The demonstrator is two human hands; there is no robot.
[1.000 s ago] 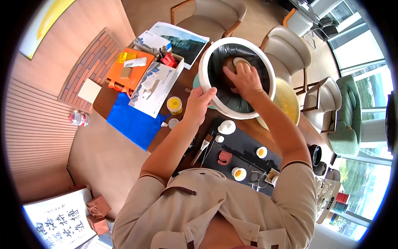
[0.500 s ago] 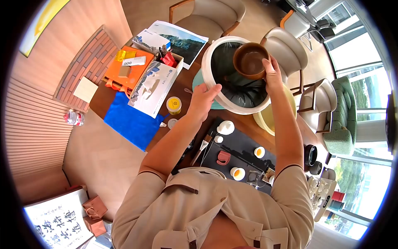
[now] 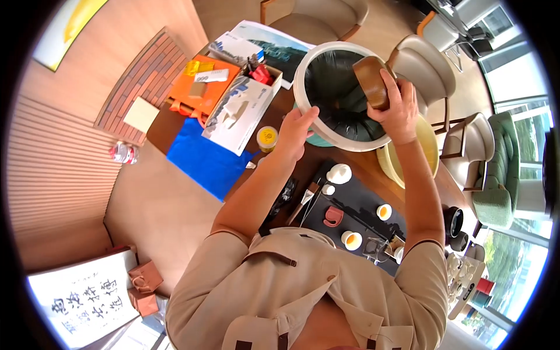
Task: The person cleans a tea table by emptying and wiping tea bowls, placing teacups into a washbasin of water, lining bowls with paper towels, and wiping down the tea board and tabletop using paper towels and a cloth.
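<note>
My right hand point(image 3: 399, 111) holds a brown bowl point(image 3: 371, 81), which is now tipped on its side over the bin, its outer side toward me. What the bowl contains is hidden. Below it is a trash bin point(image 3: 301, 70) with a white rim and a black plastic liner point(image 3: 332, 81). My left hand point(image 3: 296, 133) grips the near-left part of the bin's rim, thumb over the edge. A pale yellow bucket point(image 3: 430, 146) stands to the right of the bin, partly behind my right forearm.
A dark tea tray point(image 3: 361, 207) with cups, a white pot point(image 3: 339, 174) and a pink piece point(image 3: 333, 216) lies near my body. At left are a blue cloth point(image 3: 204, 160), a white box point(image 3: 239, 119), an orange case point(image 3: 213, 96) and a yellow-lidded tub point(image 3: 267, 137). Chairs point(image 3: 423, 67) stand beyond.
My right hand has turned the bowl from nearly upright onto its side over the bin. My left hand stays on the rim. The whole view has shifted slightly.
</note>
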